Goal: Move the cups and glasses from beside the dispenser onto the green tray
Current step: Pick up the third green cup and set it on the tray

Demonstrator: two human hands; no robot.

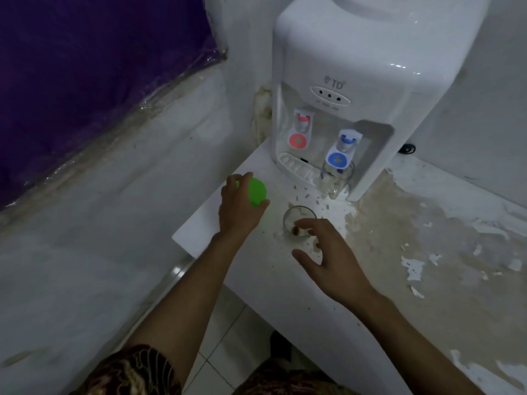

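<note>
A white water dispenser (356,89) stands at the back of a white counter (285,295). My left hand (238,209) wraps around a bright green cup (256,192) at the counter's left corner. A clear glass (298,219) stands just right of it, and my right hand (328,252) hovers over it with fingers spread, fingertips at its rim. Another clear glass (338,178) sits under the blue tap on the drip tray. No green tray is in view.
The counter's surface is stained brown and peeling to the right (427,229). A wall and a purple plastic-wrapped panel (85,67) lie to the left. Tiled floor (222,337) shows below the counter edge. A black cable (407,149) runs behind the dispenser.
</note>
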